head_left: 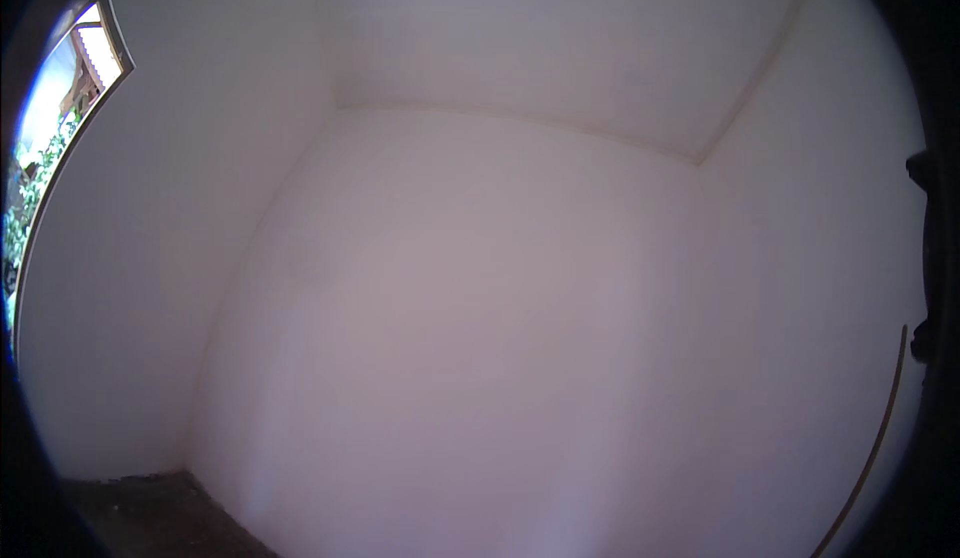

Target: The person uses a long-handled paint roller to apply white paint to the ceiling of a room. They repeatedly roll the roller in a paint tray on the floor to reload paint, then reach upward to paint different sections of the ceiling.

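Neither of my hands shows in the head view, and no forearm comes in from the lower edge. A bare white wall (pixel 470 308) fills the middle of the picture. At the lower right stands a thin brown strip or stick (pixel 880 433), slightly tilted; I cannot tell what it is or whether it touches the wall behind it.
An open window or doorway (pixel 75 108) at the left gives onto green leaves and a roof. White ceiling (pixel 540 38) spans the top. Dark floor (pixel 170 513) shows in the lower left corner. A dark shape (pixel 932 248), too dim to name, lines the right edge.
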`<state>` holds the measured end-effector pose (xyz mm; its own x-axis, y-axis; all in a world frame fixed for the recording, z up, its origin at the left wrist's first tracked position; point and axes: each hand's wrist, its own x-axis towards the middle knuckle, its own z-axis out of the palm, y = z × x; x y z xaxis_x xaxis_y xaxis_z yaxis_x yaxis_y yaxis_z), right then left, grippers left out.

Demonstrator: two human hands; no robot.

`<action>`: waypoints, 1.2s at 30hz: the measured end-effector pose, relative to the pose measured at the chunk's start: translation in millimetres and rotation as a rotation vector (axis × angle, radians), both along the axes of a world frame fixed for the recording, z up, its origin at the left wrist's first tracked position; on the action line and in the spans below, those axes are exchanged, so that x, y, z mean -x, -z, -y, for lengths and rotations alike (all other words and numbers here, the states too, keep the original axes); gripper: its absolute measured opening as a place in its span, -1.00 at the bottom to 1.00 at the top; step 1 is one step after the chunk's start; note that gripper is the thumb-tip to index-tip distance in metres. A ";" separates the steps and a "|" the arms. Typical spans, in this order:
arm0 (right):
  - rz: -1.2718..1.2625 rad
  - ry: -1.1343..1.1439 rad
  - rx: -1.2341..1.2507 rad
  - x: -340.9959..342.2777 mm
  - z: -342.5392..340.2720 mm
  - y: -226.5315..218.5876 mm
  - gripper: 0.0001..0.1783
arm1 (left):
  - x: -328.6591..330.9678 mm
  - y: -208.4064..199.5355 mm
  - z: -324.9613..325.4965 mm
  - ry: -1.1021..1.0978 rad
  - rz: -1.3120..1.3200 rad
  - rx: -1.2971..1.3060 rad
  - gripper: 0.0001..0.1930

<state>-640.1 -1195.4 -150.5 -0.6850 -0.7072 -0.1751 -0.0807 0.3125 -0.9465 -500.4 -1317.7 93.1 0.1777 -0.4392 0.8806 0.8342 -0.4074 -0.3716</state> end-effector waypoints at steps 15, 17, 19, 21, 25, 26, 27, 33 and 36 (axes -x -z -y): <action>-0.118 0.334 0.183 -95.3 -103.4 -50.7 -0.39 | -36.2 -21.1 -95.2 0.385 -0.052 0.227 -0.70; -0.136 0.389 0.197 -113.5 -91.2 -61.9 -0.39 | -49.7 -32.0 -89.1 0.548 -0.032 0.165 -0.69; -0.146 0.440 0.207 -132.1 -72.0 -72.9 -0.38 | -74.0 -37.9 -74.3 0.607 0.040 0.057 -0.69; -0.174 0.497 0.233 -152.0 -52.2 -81.3 -0.38 | -94.8 -42.5 -50.5 0.659 0.049 0.051 -0.71; -0.198 0.579 0.253 -198.1 -7.6 -83.5 -0.37 | -127.7 -35.2 2.9 0.709 -0.003 0.148 -0.75; -0.210 0.601 0.255 -208.2 5.6 -85.0 -0.37 | -133.5 -32.2 16.3 0.725 0.004 0.164 -0.75; -0.231 0.616 0.257 -217.3 15.5 -92.1 -0.36 | -140.2 -31.8 27.0 0.735 0.021 0.177 -0.75; -0.283 0.687 0.287 -269.3 49.2 -123.1 -0.35 | -155.4 -4.8 32.9 0.727 0.186 0.330 -0.75; -0.347 0.711 0.302 -291.7 55.2 -153.7 -0.34 | -162.6 24.3 16.6 0.663 0.309 0.480 -0.75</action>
